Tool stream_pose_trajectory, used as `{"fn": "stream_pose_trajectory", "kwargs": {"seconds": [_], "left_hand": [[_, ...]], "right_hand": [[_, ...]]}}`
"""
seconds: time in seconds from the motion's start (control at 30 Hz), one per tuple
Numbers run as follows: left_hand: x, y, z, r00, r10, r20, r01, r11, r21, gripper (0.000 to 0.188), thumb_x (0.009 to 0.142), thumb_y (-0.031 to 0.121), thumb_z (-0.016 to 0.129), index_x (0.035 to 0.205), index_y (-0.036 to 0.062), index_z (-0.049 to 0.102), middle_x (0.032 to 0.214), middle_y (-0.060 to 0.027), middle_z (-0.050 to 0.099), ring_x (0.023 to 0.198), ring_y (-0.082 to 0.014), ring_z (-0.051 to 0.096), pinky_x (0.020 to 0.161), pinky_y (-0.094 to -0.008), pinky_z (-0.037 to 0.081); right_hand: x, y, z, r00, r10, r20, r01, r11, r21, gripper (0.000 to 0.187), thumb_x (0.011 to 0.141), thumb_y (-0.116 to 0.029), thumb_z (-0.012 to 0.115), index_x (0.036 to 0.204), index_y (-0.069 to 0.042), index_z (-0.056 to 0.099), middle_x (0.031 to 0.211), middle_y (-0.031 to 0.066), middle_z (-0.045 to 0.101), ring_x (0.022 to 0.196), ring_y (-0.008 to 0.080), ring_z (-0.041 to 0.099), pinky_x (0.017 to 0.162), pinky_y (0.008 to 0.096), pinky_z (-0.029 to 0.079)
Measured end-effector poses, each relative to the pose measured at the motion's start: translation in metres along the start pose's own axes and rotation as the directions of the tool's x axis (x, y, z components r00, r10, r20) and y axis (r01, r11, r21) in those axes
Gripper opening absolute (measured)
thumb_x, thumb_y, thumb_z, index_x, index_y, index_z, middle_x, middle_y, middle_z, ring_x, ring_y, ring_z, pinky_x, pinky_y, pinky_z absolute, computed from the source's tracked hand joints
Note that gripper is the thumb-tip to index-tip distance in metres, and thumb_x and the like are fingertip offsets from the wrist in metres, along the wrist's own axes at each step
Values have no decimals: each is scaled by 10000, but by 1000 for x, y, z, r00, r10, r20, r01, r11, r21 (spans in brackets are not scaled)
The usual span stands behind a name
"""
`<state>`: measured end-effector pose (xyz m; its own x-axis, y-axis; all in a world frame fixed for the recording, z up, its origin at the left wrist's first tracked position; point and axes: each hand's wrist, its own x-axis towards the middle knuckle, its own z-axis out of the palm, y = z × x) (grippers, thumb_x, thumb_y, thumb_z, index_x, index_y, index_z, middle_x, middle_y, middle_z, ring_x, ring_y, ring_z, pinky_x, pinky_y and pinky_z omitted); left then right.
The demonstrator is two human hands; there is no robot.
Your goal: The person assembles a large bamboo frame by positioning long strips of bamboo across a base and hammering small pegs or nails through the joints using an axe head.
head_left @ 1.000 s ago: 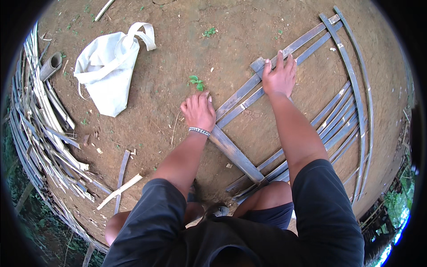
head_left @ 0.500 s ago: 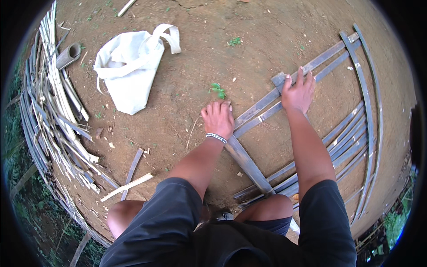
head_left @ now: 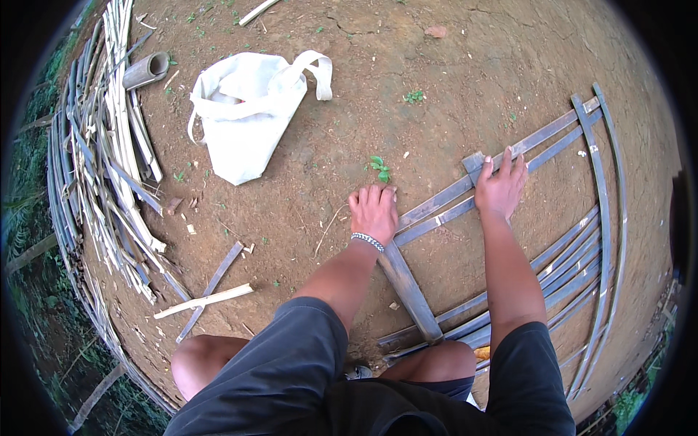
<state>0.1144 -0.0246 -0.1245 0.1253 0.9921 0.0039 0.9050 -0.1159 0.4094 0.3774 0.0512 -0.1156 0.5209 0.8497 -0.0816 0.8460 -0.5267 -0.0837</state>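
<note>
My left hand is closed over the corner where two long bamboo slats meet a wider bamboo slat that runs back toward my knee. Its fingers curl down over the ends, so their tips are hidden. Farther right, my right hand rests with fingers stretched out across the long bamboo slats, beside a short crosspiece. At their far right ends, the long slats meet two curved upright strips. More dark bamboo strips lie side by side under and beyond my right forearm.
A white cloth bag with a strap lies on the bare soil ahead left. Along the left edge is a large pile of split bamboo strips, with a bamboo tube section on it. Two loose strips cross near my left knee.
The whole view has shifted, so the ground and slats sit lower and farther right. Both hands keep nearly the same places on the slats.
</note>
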Motion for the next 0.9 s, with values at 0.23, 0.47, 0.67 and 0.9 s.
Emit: {"fn": "stream_pose_trajectory", "kwargs": {"seconds": [0.23, 0.47, 0.67, 0.9], "left_hand": [[2, -1, 2, 1000, 7, -3, -7, 1000, 1, 243, 931, 158, 641, 1166, 100, 662, 1186, -114, 617, 1159, -330, 546, 1026, -509, 359], [1, -8, 10, 999, 39, -13, -39, 998, 44, 240, 939, 150, 619, 1171, 106, 664, 1208, -117, 610, 1160, -323, 540, 1022, -515, 346], [1, -9, 8, 999, 42, 0, -41, 995, 93, 271, 935, 149, 624, 1201, 113, 658, 1217, -110, 615, 1169, -325, 541, 1030, -512, 335], [3, -5, 13, 995, 87, -48, -83, 993, 88, 245, 978, 179, 609, 1206, 111, 669, 1229, -123, 622, 1194, -339, 537, 1063, -525, 325]], "right_hand": [[2, 8, 9, 999, -16, -43, 17, 1000, 18, 685, 1042, -560, 470, 1598, -160, 434, 1672, 160, 344, 1576, 365, 252, 1279, 495, 245], [-1, 17, 6, 992, -18, -124, 53, 958, 282, 676, 1022, -497, 562, 1580, -131, 448, 1650, 215, 357, 1551, 396, 289, 1276, 506, 229], [-63, 111, -7, 970, 72, -230, 6, 946, 323, 684, 1011, -452, 615, 1584, -127, 432, 1650, 224, 351, 1545, 420, 292, 1266, 580, 185], [-136, 221, -10, 948, 320, 2, -316, 937, -147, 662, 1053, -564, 459, 1617, -225, 395, 1679, 168, 337, 1586, 358, 243, 1268, 630, 138]]}}
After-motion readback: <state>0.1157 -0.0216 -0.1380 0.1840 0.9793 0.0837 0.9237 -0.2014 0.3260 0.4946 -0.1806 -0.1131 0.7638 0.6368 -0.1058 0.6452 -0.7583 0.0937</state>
